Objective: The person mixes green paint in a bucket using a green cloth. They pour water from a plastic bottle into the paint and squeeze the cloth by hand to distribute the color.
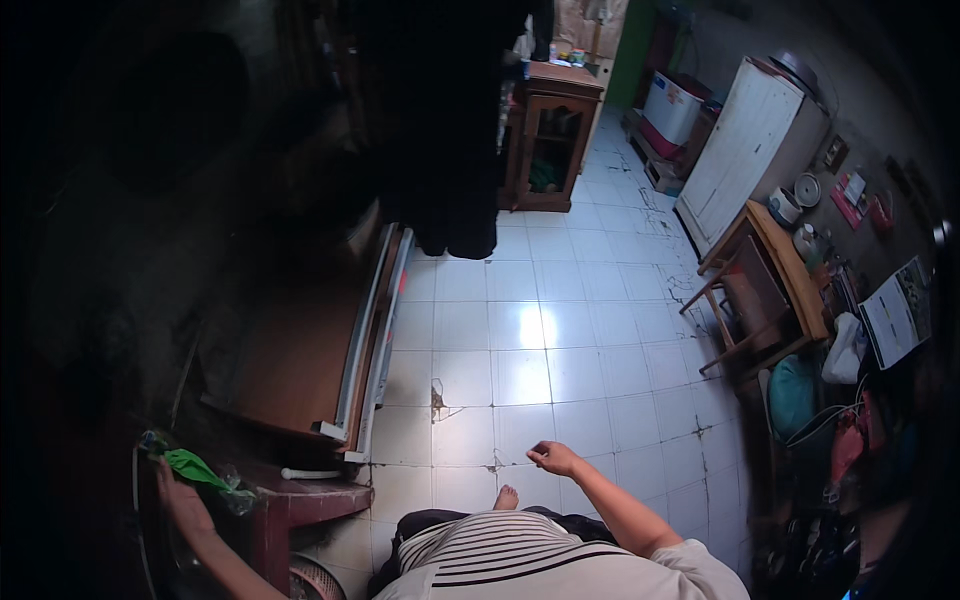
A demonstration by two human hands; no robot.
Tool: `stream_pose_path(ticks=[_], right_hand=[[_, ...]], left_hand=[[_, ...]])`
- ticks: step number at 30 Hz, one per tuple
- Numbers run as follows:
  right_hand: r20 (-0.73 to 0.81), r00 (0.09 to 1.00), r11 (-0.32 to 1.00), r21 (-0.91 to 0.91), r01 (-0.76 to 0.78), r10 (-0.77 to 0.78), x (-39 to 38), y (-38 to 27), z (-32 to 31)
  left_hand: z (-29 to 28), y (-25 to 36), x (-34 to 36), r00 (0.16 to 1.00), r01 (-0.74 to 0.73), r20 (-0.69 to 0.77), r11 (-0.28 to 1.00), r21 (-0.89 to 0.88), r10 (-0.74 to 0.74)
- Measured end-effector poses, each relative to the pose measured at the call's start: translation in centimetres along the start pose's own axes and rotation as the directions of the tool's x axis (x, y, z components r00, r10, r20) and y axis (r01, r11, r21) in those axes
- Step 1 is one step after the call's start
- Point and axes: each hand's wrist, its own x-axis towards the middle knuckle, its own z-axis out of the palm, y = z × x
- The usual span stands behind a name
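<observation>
My left hand (186,503) reaches out at the lower left, with its fingers against a crumpled bright green plastic bag (198,468). The fingertips are in shade, but they seem to pinch the bag's left end. Some clear plastic (238,497) lies beside the green part, over a dark red bench (310,503). In front of my body, my right hand (555,458) hangs over the tiled floor with loosely curled fingers. No object shows in it.
A short white rod (311,474) lies on the bench, beside a large brown panel with metal rails (355,330). Below is a woven basket (313,580). Dark cloth (440,130) hangs ahead. A wooden chair (735,300) and desk (790,275) stand right, with a white cupboard (740,150) beyond.
</observation>
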Motion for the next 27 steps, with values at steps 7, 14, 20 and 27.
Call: stream_pose_path(ticks=[7,14,20,27], right_hand=[[0.477,0.805,0.885,0.450,0.121,-0.353,-0.6,-14.9,-12.6],[0.247,0.865,0.700,0.697,0.155,-0.438,7.8,-13.8,-25.9],[-0.010,0.967,0.670,0.719,0.183,-0.254,14.0,-7.1,-44.1],[-0.612,0.789,0.848,0.388,0.362,-0.057,17.8,4.5,-63.7]], left_hand=[[37.0,-17.7,-9.0,0.897,0.276,0.365,0.961,-0.024,-0.249],[70.7,-33.2,-16.7,0.512,0.675,0.740,0.737,-0.033,-0.436],[93.3,-39.9,-19.5,0.321,0.810,0.830,0.587,0.009,-0.456],[113.8,-45.2,-22.9,0.155,0.777,0.853,0.594,0.206,-0.499]])
